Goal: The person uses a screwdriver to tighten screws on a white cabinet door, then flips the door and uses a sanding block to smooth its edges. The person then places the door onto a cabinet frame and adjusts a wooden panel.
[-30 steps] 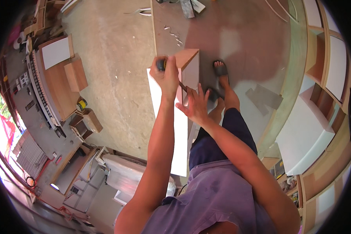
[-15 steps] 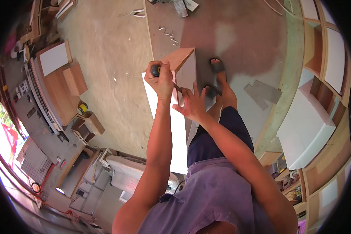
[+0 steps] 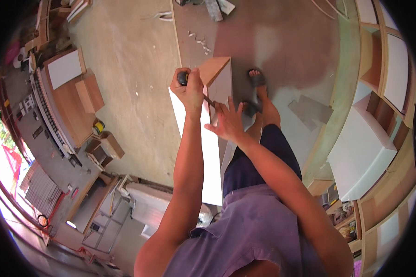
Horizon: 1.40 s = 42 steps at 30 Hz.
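The left hand (image 3: 188,92) curls closed around the black-handled tool (image 3: 182,78), whose shaft slants from the grip rightward and nearer, above the white box (image 3: 211,161). The right hand (image 3: 228,122), fingers partly spread, meets the shaft's end; whether it pinches, I cannot tell.

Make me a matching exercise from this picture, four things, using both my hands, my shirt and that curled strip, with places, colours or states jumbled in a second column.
Column one:
1. Left hand
2. Right hand
3. Shirt
4. Curled strip

Column two:
A. Open, next to the narrow part of a tool
B. Farther from the body than both hands
C. Closed around that tool's black handle
D. Purplish

Right pairs: 1-C, 2-A, 3-D, 4-B.
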Each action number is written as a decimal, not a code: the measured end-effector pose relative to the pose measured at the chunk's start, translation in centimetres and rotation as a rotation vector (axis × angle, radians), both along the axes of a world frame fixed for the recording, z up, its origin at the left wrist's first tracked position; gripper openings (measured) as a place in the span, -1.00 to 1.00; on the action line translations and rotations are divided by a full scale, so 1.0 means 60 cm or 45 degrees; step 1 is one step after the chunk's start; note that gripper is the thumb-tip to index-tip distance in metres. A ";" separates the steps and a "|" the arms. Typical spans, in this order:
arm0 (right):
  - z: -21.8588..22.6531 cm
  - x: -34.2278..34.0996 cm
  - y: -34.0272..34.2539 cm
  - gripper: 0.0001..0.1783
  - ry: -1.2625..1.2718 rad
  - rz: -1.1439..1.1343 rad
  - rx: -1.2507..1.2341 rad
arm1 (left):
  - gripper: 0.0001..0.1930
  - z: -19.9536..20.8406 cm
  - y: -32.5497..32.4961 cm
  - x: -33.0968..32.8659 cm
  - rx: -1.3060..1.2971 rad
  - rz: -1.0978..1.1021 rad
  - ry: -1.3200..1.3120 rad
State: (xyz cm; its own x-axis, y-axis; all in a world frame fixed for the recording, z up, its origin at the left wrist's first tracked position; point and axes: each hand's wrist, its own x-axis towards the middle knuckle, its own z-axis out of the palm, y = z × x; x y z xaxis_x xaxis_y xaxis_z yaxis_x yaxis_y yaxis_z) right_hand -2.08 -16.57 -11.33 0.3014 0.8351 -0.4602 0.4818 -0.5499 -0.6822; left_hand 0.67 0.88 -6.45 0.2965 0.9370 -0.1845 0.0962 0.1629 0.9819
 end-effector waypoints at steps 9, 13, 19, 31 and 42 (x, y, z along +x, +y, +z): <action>0.000 0.006 0.007 0.00 -0.004 0.011 0.058 | -0.85 -0.014 0.019 0.006 -0.112 0.034 0.036; -0.002 -0.017 -0.008 0.02 0.010 0.007 0.011 | -0.84 -0.003 0.005 -0.004 -0.164 -0.020 0.001; -0.004 -0.013 -0.006 0.08 0.062 -0.012 -0.043 | -0.86 -0.005 0.020 0.011 -0.221 -0.011 0.024; -0.008 -0.005 -0.004 0.15 0.090 -0.077 0.026 | -0.86 0.009 0.009 0.002 -0.221 0.033 -0.100; -0.005 -0.004 0.001 0.21 0.132 -0.109 -0.027 | -0.86 0.003 0.019 -0.002 -0.265 0.001 -0.156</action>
